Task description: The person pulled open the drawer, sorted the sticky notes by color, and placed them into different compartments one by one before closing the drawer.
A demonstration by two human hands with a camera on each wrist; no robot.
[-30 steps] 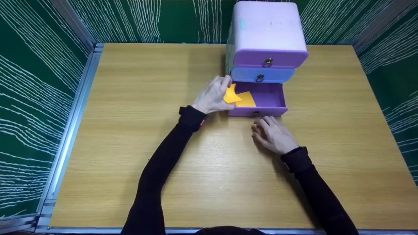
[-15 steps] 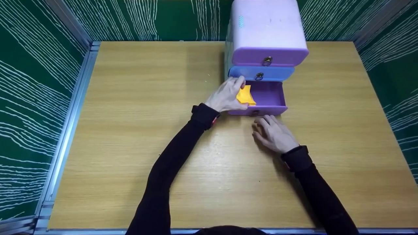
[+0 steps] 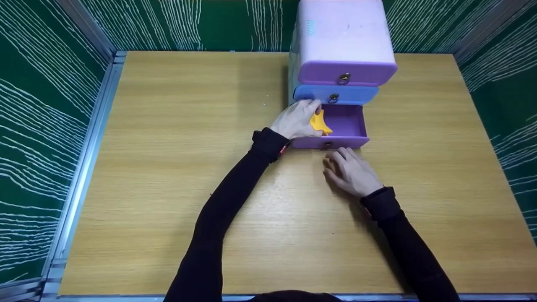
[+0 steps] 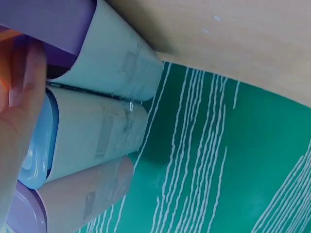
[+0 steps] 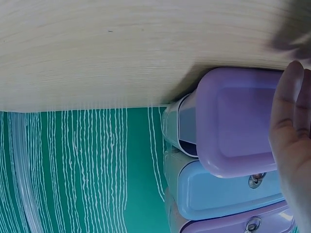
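In the head view my left hand reaches into the left part of the pulled-out bottom drawer. It pinches a bent orange piece of paper, thumb near the drawer front and fingers toward the back. Whether a second orange sheet lies beneath is hidden by the hand. The left wrist view has the fingers beside the purple drawer wall, with orange at the edge. My right hand holds nothing; it rests on the table just before the drawer front, fingers loosely bent, also beside the purple front in the right wrist view.
The drawer cabinet stands at the back of the wooden table. Its blue middle drawer and purple top drawer are pushed in and have ring handles. Green walls with white streaks enclose the table.
My left hand has moved right, carrying the orange paper further into the drawer, over where another orange sheet lay visible. The right hand has stayed in place.
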